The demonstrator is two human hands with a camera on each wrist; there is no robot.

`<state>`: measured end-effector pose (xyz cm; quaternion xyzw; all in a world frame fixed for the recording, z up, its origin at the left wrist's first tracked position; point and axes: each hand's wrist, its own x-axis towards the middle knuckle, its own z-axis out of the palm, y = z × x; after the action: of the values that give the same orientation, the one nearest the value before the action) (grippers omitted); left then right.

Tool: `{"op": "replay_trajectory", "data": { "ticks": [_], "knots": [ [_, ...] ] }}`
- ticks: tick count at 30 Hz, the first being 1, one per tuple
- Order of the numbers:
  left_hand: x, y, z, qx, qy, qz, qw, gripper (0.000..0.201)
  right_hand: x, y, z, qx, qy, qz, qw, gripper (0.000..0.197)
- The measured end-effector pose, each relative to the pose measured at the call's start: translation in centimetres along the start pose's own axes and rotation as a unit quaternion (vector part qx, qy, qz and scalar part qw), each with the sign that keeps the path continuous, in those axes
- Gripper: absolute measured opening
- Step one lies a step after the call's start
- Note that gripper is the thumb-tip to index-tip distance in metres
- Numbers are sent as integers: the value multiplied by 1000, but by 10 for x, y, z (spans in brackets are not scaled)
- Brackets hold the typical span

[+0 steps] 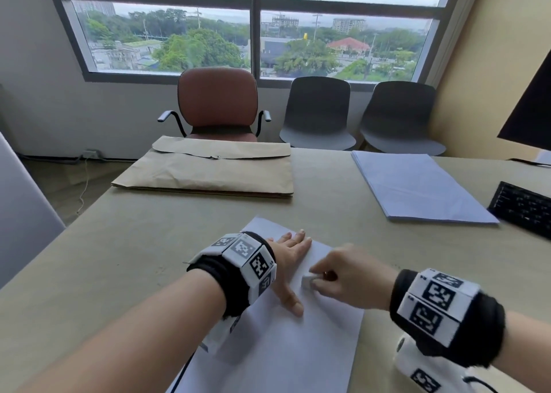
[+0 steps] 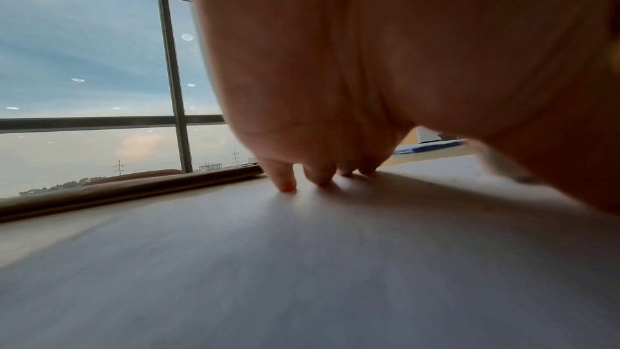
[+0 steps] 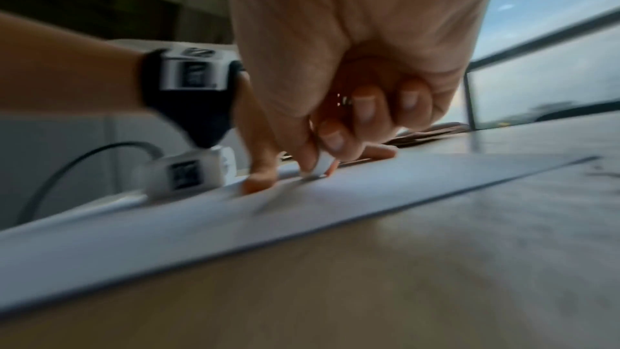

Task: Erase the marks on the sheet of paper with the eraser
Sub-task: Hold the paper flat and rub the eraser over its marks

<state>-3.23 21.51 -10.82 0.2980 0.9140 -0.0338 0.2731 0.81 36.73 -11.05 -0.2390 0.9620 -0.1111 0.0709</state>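
Eraser (image 1: 309, 281) pinched by right hand (image 1: 348, 276), paper (image 1: 277, 348) pressed by flat left hand (image 1: 287, 261).
Paper's long side is pointed away; the eraser is mostly hidden, marks blurred.

sheet of paper (image 1: 313, 339) — white, flat on table | eraser (image 1: 308, 281) — small, white, pressed on sheet

Matt white paper sheet (image 1: 313, 342) on a matt, pale wood-look desk (image 1: 119, 258). A white rubbery eraser (image 1: 308, 280) sits in the right grip (image 1: 343, 276). Beyond the grips, a creased brown paper envelope (image 1: 208, 169); right of them, a smooth pale-blue paper stack (image 1: 417, 184) and a black plastic keyboard (image 1: 524, 207).
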Motion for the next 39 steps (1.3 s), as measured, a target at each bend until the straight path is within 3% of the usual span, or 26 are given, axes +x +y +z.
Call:
{"op": "replay_trajectory", "data": {
  "ticks": [4, 8, 10, 12, 14, 16, 19, 21, 22, 25, 27, 30, 32, 34, 36, 37, 39],
  "knots": [
    [0, -1, 1, -5, 5, 0, 1000, 123, 21, 17, -11, -53, 57, 78, 994, 30],
    [-2, 1, -1, 4, -1, -4, 1000, 122, -9, -5, 3, -18, 17, -57, 998, 29],
    [-3, 2, -3, 2, -2, -3, 1000, 121, -19, -3, 4, 27, -22, -86, 996, 37],
    [-4, 0, -3, -4, 1, -1, 1000, 121, -16, 7, -1, 65, -20, -50, 996, 47],
    [-4, -2, -1, -11, 6, 2, 1000, 121, -10, 19, -10, 194, 29, 50, 979, 46],
    [-6, -3, 0, -15, 17, 7, 1000, 118, -6, 28, -24, 374, 97, 180, 905, 37],
    [-14, -10, -4, -83, 71, 14, 994, 105, -7, 28, -43, 606, 151, 299, 721, 30],
    [-23, -21, -11, -118, 79, -7, 990, 102, -10, 14, -40, 713, 162, 305, 610, 35],
    [-28, -29, -12, -114, 63, -25, 991, 103, -12, 3, -34, 750, 147, 297, 572, 37],
    [-41, -46, -11, -30, -9, -84, 996, 112, -16, -36, -5, 825, 51, 265, 496, 39],
    [-44, -51, -6, -6, -34, -100, 994, 116, -15, -60, 17, 844, -21, 255, 471, 38],
    [-44, -52, -3, -27, -31, -97, 994, 119, -9, -71, 30, 834, -69, 260, 481, 34],
    [-42, -51, -4, -27, -26, -97, 995, 118, 1, -53, 26, 819, 1, 295, 492, 33],
    [-40, -52, -2, -22, -26, -100, 994, 118, 13, -24, 16, 792, 149, 337, 486, 29],
    [-40, -52, 0, -21, -28, -102, 994, 119, 16, -2, 6, 744, 320, 364, 460, 27],
    [-39, -53, 0, -21, -30, -103, 994, 120, 15, 3, 4, 728, 365, 363, 453, 28],
    [-37, -55, 0, -26, -31, -103, 994, 121, 12, -8, 4, 765, 340, 325, 440, 30]
  ]
}}
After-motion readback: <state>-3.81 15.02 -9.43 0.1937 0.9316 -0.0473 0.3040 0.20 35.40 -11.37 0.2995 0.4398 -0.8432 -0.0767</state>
